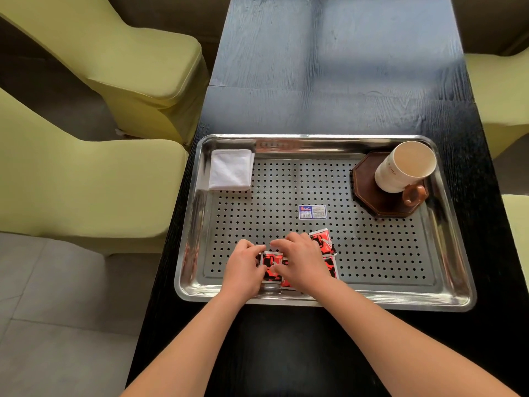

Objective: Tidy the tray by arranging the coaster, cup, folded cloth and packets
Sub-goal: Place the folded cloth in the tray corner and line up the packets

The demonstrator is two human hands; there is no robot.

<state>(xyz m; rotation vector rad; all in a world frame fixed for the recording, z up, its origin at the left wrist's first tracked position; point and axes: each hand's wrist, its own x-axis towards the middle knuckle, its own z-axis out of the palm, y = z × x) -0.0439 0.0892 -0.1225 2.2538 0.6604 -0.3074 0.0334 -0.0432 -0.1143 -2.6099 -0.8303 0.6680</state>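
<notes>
Item: steel tray (446,262), perforated floor, on dark tabletop (329,67).

Step in hand, as judged: squaring the red-and-black packets (270,266) into a neat group at the tray's near edge, left of centre.

Hands: left hand (246,269) curled, fingertips pinching the left side of the packets; right hand (300,263) laid flat over them, fingers pressing down. Both in contact with the packets.

Advice: hold the left edge as a stop, slide the loose packets against it with the right hand, align edges before lifting off; light pressure, since the foil probably slips on steel.

Count:
- Tray: one.
- Packets: at least three visible; more may lie under the hands, cannot tell.
- Folded cloth (231,169): one, white, far left corner.
- Coaster (372,193): one, dark octagon, far right corner.
- Cup (403,170): one, cream, upright on the coaster.
- Label (312,212): one, tray centre.
</notes>
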